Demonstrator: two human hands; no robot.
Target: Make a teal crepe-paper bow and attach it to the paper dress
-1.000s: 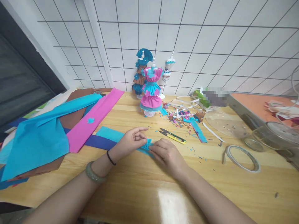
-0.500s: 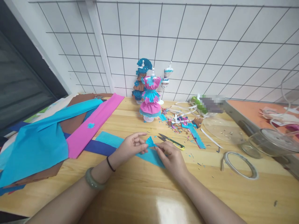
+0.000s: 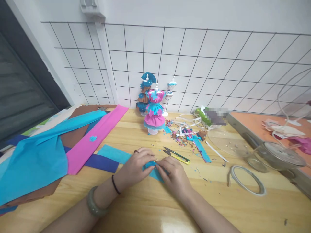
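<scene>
My left hand (image 3: 136,168) and my right hand (image 3: 176,178) meet over the table, fingertips almost touching. Between them is a small piece of blue crepe paper (image 3: 150,164), pinched by both and largely covered by the fingers. Under my hands runs a light blue paper strip (image 3: 113,154), lying across a dark blue strip (image 3: 102,162). Just beyond my right hand lie yellow-and-black thread snips (image 3: 178,156). Behind them stands a small dress form (image 3: 155,108) in pink and blue paper ruffles.
Stacked paper sheets (image 3: 36,165) and a pink strip (image 3: 84,147) cover the left side. Two more dress forms stand by the wall. Paper scraps (image 3: 184,134), a clear plastic disc (image 3: 228,144), a tape roll (image 3: 247,181) and an orange-lined tray (image 3: 255,126) are to the right.
The fan-shaped blue paper piece, held up before, is now lower and mostly hidden by my fingers. My left hand has closed in beside the right. The camera view has tilted upward.
</scene>
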